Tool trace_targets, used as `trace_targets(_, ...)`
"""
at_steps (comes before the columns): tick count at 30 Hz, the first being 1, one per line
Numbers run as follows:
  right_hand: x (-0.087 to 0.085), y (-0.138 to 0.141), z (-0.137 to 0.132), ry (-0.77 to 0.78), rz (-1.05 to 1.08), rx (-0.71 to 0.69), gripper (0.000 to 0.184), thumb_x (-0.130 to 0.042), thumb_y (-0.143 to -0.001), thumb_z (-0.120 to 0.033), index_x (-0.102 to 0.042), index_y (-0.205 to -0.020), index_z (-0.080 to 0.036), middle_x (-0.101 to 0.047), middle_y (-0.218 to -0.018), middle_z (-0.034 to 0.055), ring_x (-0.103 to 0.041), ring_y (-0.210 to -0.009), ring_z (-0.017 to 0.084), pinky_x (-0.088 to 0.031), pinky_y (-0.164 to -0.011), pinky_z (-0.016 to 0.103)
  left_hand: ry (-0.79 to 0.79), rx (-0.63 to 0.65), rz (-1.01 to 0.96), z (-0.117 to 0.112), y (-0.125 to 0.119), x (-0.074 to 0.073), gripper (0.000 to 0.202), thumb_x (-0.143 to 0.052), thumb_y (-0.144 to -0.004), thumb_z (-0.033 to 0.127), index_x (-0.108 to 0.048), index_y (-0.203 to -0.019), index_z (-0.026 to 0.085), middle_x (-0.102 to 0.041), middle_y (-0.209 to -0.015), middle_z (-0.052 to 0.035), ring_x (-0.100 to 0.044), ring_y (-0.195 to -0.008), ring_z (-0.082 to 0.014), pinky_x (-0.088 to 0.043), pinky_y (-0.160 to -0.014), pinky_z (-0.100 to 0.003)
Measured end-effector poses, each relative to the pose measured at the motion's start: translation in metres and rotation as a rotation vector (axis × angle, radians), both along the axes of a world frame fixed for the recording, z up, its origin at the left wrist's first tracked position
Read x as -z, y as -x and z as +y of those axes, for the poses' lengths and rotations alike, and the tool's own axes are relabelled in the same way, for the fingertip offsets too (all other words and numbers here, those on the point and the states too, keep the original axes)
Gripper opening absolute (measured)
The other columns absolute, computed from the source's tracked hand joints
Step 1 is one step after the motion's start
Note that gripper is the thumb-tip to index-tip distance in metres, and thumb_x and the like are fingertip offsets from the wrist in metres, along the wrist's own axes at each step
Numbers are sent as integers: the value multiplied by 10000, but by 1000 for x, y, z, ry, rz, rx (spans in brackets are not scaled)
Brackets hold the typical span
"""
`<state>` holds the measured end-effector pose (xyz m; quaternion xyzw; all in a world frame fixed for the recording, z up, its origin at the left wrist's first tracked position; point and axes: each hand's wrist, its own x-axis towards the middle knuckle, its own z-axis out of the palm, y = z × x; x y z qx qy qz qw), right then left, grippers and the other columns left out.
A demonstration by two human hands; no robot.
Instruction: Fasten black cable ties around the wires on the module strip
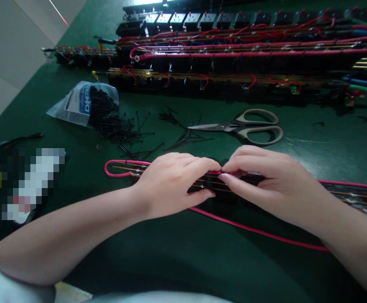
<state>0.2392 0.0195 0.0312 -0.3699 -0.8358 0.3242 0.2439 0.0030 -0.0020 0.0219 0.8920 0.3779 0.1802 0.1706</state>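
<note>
A long black strip with thin copper bars [199,185] lies across the bench in front of me, a red wire [252,227] looped round its left end. Along its far edge the wire is tied with a small black tie near that end. My left hand [173,181] rests over the strip, index fingertip at the wire and thumb on the near side, gripping it. Just right of it, my right hand [265,172] pinches a small black cable tie [223,171] at the red wire. Part of the tie is hidden by the fingertips.
Scissors [233,126] lie beyond my hands, beside loose black cable ties [183,130]. An open plastic bag [72,105] spills more ties at the left. Several wired strips [202,80] fill the back of the green bench. A blurred-out white object [35,181] sits far left.
</note>
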Motion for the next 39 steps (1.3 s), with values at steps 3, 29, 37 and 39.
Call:
trace_targets(3,0,-1,0,-16,4,-16,212,-641,-958,-243,-750,-777,-227,-722,-791,47,-656,-647,159,-478,-533,273,-15,10,-12,0,0,1,305,-749,-961,287,-686,-1241,183,-820,-1133,-32,-785,-1020,-232,-587,-875,-348)
trace_targets(29,3,1,1,23,4,29,169,-669,-918,-299,-700,-763,-240,-696,-723,32,-623,-623,173,-460,-536,295,-25,30,-33,1,0,1,306,-757,-960,262,-697,-1248,176,-814,-1189,-26,-782,-1063,-241,-587,-883,-364)
trace_targets(37,1,1,3,37,-18,29,216,-657,-917,-305,-663,-711,-239,-671,-707,28,-596,-619,168,-439,-533,291,2,26,-17,1,1,0,307,-744,-970,272,-692,-1262,193,-811,-1206,-20,-778,-1070,-233,-586,-893,-357)
trace_targets(39,0,1,3,40,-23,32,224,-654,-914,-305,-648,-700,-241,-664,-702,29,-587,-617,169,-433,-531,294,5,26,-19,1,1,0,310,-746,-969,273,-690,-1263,194,-810,-1208,-19,-777,-1072,-231,-585,-899,-355)
